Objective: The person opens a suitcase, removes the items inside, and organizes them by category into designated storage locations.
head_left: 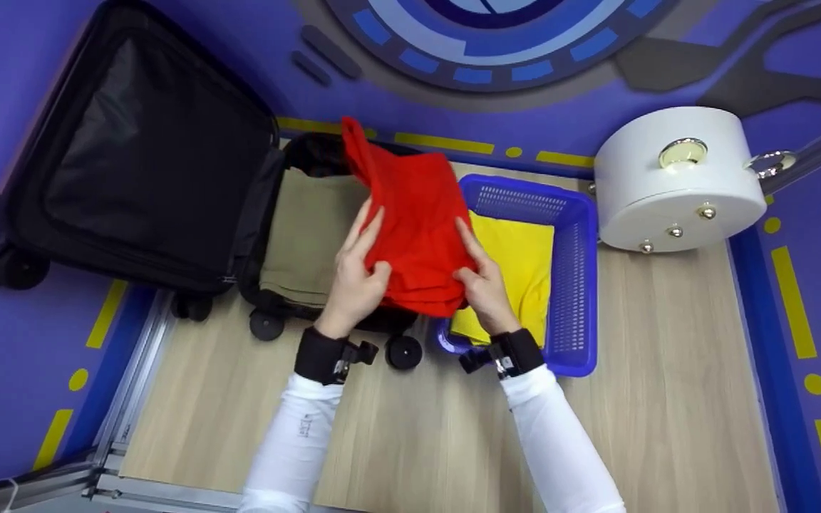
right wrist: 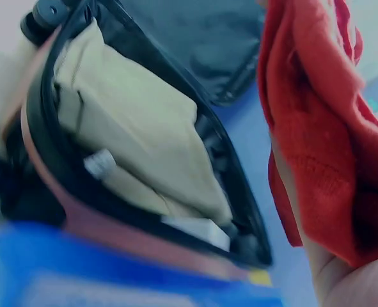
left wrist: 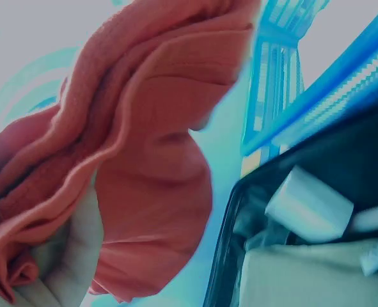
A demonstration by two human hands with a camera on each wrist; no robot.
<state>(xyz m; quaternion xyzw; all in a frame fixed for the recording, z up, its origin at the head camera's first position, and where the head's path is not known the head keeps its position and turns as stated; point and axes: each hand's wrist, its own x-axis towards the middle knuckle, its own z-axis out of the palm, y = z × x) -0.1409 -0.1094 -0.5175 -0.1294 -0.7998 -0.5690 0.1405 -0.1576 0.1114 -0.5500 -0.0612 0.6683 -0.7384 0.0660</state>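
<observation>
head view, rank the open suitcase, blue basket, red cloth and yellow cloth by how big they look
1. open suitcase
2. blue basket
3. red cloth
4. yellow cloth, partly covered

The red cloth is lifted nearer the camera, so whether it's truly larger than the yellow is unsure.

My sleeves [head_left: 286, 445] are white; I see red cloth [head_left: 421, 235], khaki cloth [head_left: 307, 239], black suitcase lining [head_left: 161, 157], yellow cloth [head_left: 514, 256], a violet-blue basket [head_left: 576, 299], yellow-dashed purple walls [head_left: 410, 117].
</observation>
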